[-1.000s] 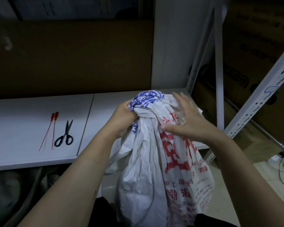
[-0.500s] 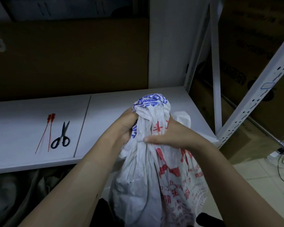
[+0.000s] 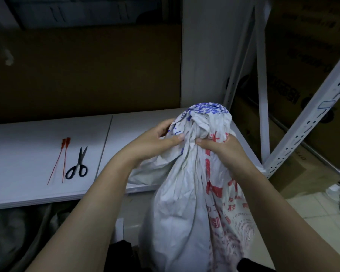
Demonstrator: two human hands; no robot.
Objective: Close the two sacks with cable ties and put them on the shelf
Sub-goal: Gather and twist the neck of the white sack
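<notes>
White woven sack printed in red and blue [image 3: 185, 209] is held upright in front of the white shelf board [image 3: 28, 138], its gathered mouth level with the board's front right part. The left hand [image 3: 155, 143] and right hand [image 3: 222, 152] grip the bunched neck from opposite sides, fingers curled into the cloth and thumbs nearly meeting, apparently to squeeze the opening into a narrow throat that a tie can circle. Two thin red cable ties [image 3: 60, 160] lie side by side on the board well to the left, just beside black-handled scissors [image 3: 78, 165], seemingly laid ready for binding and trimming. No tie is on the neck yet. A second sack cannot be made out.
</notes>
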